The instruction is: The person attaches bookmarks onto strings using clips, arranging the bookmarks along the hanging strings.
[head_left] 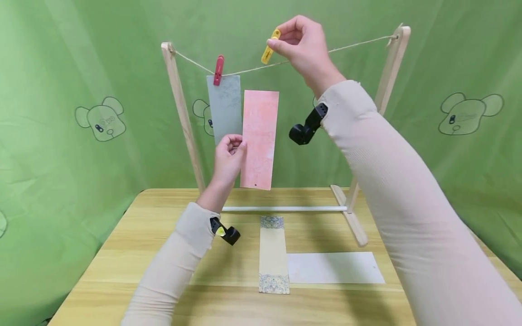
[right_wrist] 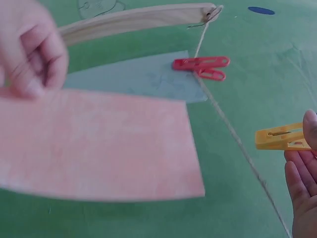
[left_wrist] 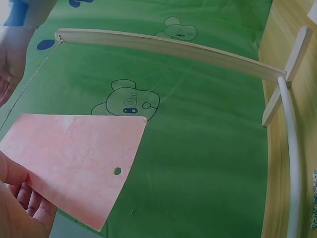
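My left hand (head_left: 229, 158) pinches the left edge of a pink paper strip (head_left: 261, 136), which hangs upright with a small hole (left_wrist: 118, 171) near its lower end. Above it, my right hand (head_left: 306, 47) holds a yellow clothespin (head_left: 269, 46) between thumb and fingers, close to the string (head_left: 326, 52). In the right wrist view the pink strip's top edge lies beside the string, apart from the yellow clothespin. A grey-blue strip (head_left: 225, 106) hangs on the string from a red clothespin (head_left: 219, 70), partly hidden behind my left hand.
Two wooden posts (head_left: 182, 113) carry the string, with a white rod (head_left: 285, 208) low between them. On the wooden table (head_left: 134, 253) lie a cream strip with patterned ends (head_left: 273, 253) and a white strip (head_left: 334, 267). A green curtain (head_left: 53, 136) hangs around.
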